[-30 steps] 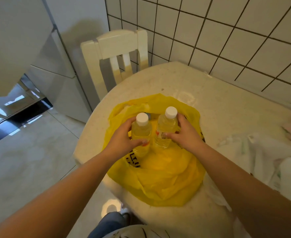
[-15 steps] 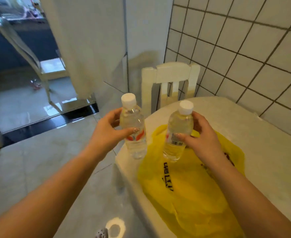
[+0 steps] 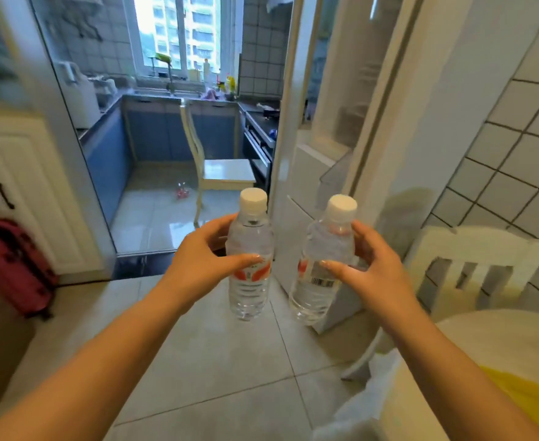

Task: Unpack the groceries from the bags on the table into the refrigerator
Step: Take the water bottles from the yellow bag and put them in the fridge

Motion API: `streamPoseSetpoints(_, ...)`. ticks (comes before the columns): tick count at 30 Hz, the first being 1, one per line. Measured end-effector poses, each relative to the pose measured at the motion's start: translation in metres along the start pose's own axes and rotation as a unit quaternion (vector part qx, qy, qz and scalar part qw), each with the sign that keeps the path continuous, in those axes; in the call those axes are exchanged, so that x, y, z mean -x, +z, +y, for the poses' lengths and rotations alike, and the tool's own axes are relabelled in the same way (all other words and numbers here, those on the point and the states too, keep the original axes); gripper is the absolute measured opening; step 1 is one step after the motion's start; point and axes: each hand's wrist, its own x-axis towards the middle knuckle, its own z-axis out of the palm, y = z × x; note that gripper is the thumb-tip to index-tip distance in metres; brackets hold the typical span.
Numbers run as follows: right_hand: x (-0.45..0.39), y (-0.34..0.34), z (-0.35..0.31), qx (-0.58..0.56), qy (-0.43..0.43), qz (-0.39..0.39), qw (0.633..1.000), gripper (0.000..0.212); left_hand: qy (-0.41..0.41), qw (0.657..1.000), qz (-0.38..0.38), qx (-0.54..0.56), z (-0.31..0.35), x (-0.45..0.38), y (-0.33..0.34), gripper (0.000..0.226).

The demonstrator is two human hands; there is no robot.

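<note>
Clear plastic, white-capped: two bottles, one per hand, held upright in the air over the floor, left of the table (image 3: 500, 338). The left hand (image 3: 198, 262) grips the left bottle (image 3: 250, 259) round its middle; the right hand (image 3: 376, 275) grips the right bottle (image 3: 322, 265) likewise. Best carried level toward the fridge (image 3: 312, 173) beyond, grips firm. One yellow bag (image 3: 529, 396) shows, and two chairs.
</note>
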Motion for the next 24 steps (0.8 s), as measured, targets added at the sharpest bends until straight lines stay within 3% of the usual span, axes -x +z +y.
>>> streamPoseSetpoints(5,-0.066,0.084,-0.012,-0.025,-0.013,-0.021,0.999,0.067,0.001,0.999,0.036,-0.014,-0.021,-0.044,-0.088,0.066)
streamPoseSetpoints(10,-0.126,0.141,-0.014,-0.044,-0.022,-0.016,0.999,0.058,-0.010,0.997,0.071,-0.018,-0.050,-0.087,-0.145,0.066)
streamPoseSetpoints(24,-0.401,0.242,0.033,-0.125,-0.035,-0.009,0.991,0.060,0.002,0.993,0.108,-0.046,-0.099,-0.344,-0.206,0.067)
